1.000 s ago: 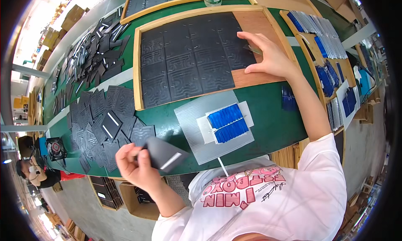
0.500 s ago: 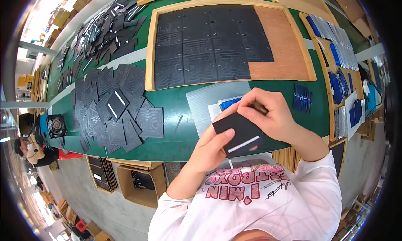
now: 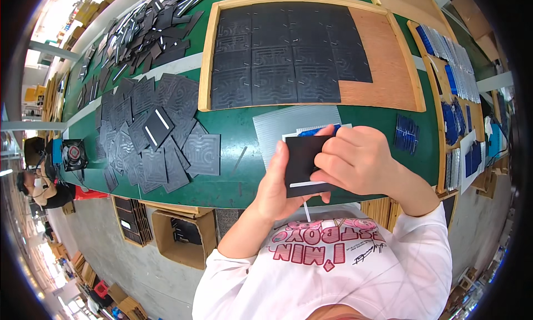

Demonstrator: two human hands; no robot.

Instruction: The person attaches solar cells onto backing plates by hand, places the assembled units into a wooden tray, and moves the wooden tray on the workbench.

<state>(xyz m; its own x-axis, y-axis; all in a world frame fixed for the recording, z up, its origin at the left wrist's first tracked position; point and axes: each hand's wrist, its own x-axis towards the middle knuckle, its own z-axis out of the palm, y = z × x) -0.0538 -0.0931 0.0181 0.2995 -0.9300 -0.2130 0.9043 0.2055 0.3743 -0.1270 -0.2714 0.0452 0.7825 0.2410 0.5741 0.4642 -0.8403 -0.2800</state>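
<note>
A flat black square panel (image 3: 302, 156) with a white strip (image 3: 305, 184) along its near edge is held upright-tilted above the near edge of the green table. My left hand (image 3: 273, 189) grips it from the left and beneath, thumb along its left side. Over the panel's right part curl the fingers of my right hand (image 3: 358, 156), their tips against its face; what lies under them is hidden. Behind my hands, a blue piece (image 3: 317, 132) lies partly covered on a translucent ribbed sheet (image 3: 272, 125).
Loose black panels (image 3: 139, 125) overlap at the left, with a heap of black pieces (image 3: 150, 34) beyond. A wooden-framed board (image 3: 355, 92) holds rows of black panels. Blue strips (image 3: 407, 134) lie at right, near a wooden tray (image 3: 438, 98). A cardboard box (image 3: 161, 242) stands below the table.
The panel has turned more square to me and shifted slightly left. My right hand has moved from its upper corner down onto its right face. The view has shifted a little.
</note>
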